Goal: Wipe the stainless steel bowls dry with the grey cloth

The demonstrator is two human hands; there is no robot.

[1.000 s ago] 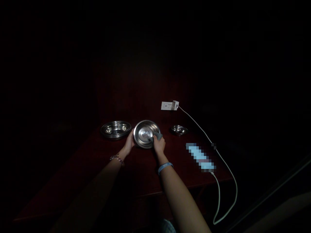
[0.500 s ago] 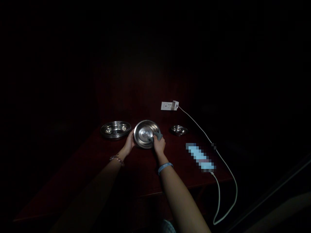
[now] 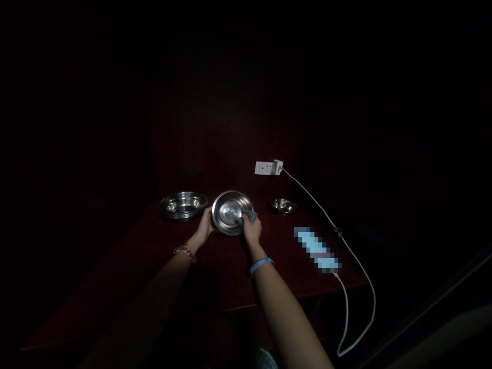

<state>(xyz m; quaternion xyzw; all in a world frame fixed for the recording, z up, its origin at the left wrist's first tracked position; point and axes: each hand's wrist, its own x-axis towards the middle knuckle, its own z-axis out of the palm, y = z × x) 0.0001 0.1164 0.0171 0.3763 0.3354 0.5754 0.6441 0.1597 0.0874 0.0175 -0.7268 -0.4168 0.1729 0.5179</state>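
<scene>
Tilted toward me above the dark red table is a shiny steel bowl (image 3: pixel 226 207). My left hand (image 3: pixel 204 228) grips its left edge, the fingers partly hidden behind the bowl. In my right hand (image 3: pixel 251 230) is a bunched grey-green cloth (image 3: pixel 250 215), pressed against the bowl's inner right side. To the left stands a stack of wider steel bowls (image 3: pixel 183 206). Over on the right sits a small steel bowl (image 3: pixel 283 206).
A white wall socket (image 3: pixel 265 168) holds a charger with a white cable (image 3: pixel 321 206) that loops past the table's right edge. The cable runs to a blurred-out phone-like device (image 3: pixel 317 249) on the table (image 3: pixel 223 277). The surroundings are very dark.
</scene>
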